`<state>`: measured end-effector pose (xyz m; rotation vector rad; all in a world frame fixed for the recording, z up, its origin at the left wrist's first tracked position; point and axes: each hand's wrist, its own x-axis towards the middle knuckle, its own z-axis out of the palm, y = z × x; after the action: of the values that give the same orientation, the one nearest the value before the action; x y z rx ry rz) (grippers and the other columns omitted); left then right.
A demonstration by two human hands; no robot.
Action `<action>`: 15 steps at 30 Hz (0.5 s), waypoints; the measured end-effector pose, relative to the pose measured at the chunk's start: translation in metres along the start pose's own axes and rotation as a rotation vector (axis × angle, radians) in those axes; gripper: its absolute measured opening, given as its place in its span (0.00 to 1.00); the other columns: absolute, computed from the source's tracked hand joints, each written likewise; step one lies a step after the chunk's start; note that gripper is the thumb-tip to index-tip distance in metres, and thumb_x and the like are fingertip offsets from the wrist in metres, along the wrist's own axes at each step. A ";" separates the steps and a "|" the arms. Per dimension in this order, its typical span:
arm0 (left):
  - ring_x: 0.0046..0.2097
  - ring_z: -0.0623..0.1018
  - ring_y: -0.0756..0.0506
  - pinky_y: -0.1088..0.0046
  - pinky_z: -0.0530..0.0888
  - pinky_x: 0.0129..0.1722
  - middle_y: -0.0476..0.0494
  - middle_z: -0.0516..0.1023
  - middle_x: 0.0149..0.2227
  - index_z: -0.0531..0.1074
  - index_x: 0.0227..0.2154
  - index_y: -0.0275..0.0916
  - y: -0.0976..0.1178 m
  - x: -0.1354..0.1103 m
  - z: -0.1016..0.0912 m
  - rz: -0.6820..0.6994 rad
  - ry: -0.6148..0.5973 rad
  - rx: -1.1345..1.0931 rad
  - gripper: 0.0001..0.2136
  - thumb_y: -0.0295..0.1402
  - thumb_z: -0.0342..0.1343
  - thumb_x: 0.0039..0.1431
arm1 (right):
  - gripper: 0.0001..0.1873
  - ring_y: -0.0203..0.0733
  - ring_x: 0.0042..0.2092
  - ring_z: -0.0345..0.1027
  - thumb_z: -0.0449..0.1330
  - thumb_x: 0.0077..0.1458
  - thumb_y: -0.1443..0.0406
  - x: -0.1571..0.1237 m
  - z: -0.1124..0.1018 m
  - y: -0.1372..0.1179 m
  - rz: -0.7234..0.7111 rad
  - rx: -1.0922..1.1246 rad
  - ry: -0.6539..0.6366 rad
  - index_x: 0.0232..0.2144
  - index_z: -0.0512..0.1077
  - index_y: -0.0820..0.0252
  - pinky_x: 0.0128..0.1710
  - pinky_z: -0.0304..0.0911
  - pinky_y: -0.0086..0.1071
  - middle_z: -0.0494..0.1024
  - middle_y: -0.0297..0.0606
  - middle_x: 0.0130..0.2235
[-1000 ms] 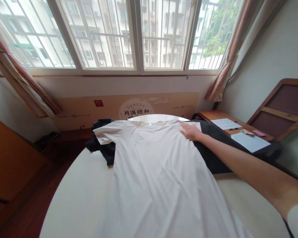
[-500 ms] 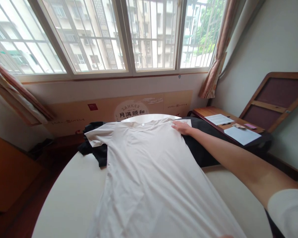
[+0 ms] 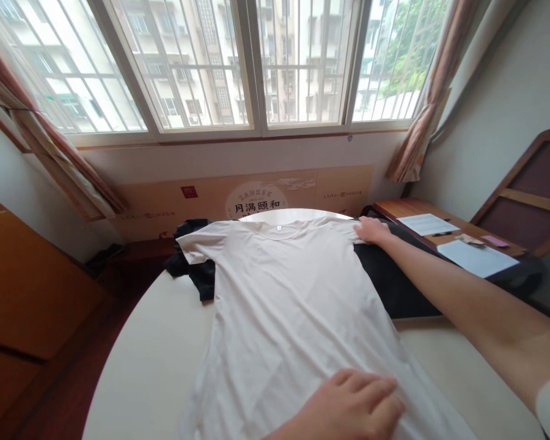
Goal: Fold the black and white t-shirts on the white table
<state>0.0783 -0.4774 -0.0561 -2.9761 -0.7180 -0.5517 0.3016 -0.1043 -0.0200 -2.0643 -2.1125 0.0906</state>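
A white short-sleeved T-shirt (image 3: 288, 287) lies spread on a round white table (image 3: 142, 354), its neckline at the far side and a few wrinkles across its body. My right hand (image 3: 372, 231) reaches to the far right and is closed on the end of the sleeve there. Low in the view, my left hand (image 3: 352, 403) is over the lower part of the shirt with its fingers loosely bent and slightly apart, holding nothing. Dark cloth (image 3: 201, 275) shows from under the left sleeve, and more black cloth (image 3: 403, 281) lies beneath the right side.
Right of the table, a wooden side table (image 3: 394, 209) bears paper sheets (image 3: 479, 258), a pen and small items. A wooden-framed panel (image 3: 531, 195) leans by the wall. Printed cardboard (image 3: 211, 195) stands below the barred window, and an orange-brown cabinet (image 3: 32, 293) is at left.
My right hand has moved outward from the shoulder to the sleeve's end, and the sleeve looks straighter. My left hand has come up into view over the shirt. The view has shifted left.
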 end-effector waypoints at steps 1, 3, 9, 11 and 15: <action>0.56 0.81 0.45 0.72 0.77 0.54 0.41 0.80 0.60 0.74 0.55 0.35 -0.005 -0.006 0.000 -0.036 0.077 0.126 0.20 0.44 0.46 0.77 | 0.23 0.59 0.64 0.67 0.57 0.72 0.56 0.000 -0.002 0.000 0.006 -0.015 0.004 0.62 0.70 0.60 0.64 0.60 0.62 0.72 0.52 0.64; 0.57 0.81 0.43 0.69 0.76 0.55 0.40 0.81 0.59 0.74 0.56 0.34 -0.009 -0.015 0.007 -0.089 0.231 0.357 0.20 0.44 0.49 0.75 | 0.24 0.62 0.71 0.57 0.49 0.73 0.62 -0.002 -0.004 -0.010 -0.035 -0.041 0.026 0.66 0.67 0.63 0.68 0.50 0.66 0.67 0.57 0.68; 0.59 0.79 0.44 0.62 0.71 0.64 0.46 0.82 0.58 0.76 0.55 0.45 0.007 -0.022 0.062 -0.168 0.484 0.578 0.13 0.39 0.54 0.73 | 0.29 0.49 0.77 0.42 0.44 0.75 0.57 -0.009 0.018 -0.096 -0.420 -0.061 -0.042 0.74 0.57 0.52 0.75 0.36 0.53 0.54 0.38 0.77; 0.59 0.80 0.42 0.58 0.70 0.66 0.45 0.83 0.57 0.77 0.54 0.45 0.007 -0.021 0.079 -0.173 0.502 0.570 0.13 0.39 0.55 0.72 | 0.26 0.51 0.75 0.49 0.49 0.75 0.54 -0.007 0.028 -0.118 -0.489 -0.074 -0.090 0.69 0.64 0.51 0.75 0.39 0.56 0.61 0.40 0.74; 0.52 0.84 0.41 0.55 0.75 0.62 0.44 0.86 0.51 0.78 0.49 0.44 0.009 -0.016 0.107 -0.219 0.521 0.578 0.10 0.37 0.57 0.71 | 0.25 0.58 0.67 0.63 0.62 0.69 0.54 0.002 0.037 -0.139 -0.459 -0.107 -0.080 0.62 0.71 0.57 0.67 0.55 0.63 0.69 0.47 0.67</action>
<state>0.1051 -0.4807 -0.1617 -2.1148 -0.9453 -0.8986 0.1587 -0.1032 -0.0320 -1.5942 -2.6320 -0.0046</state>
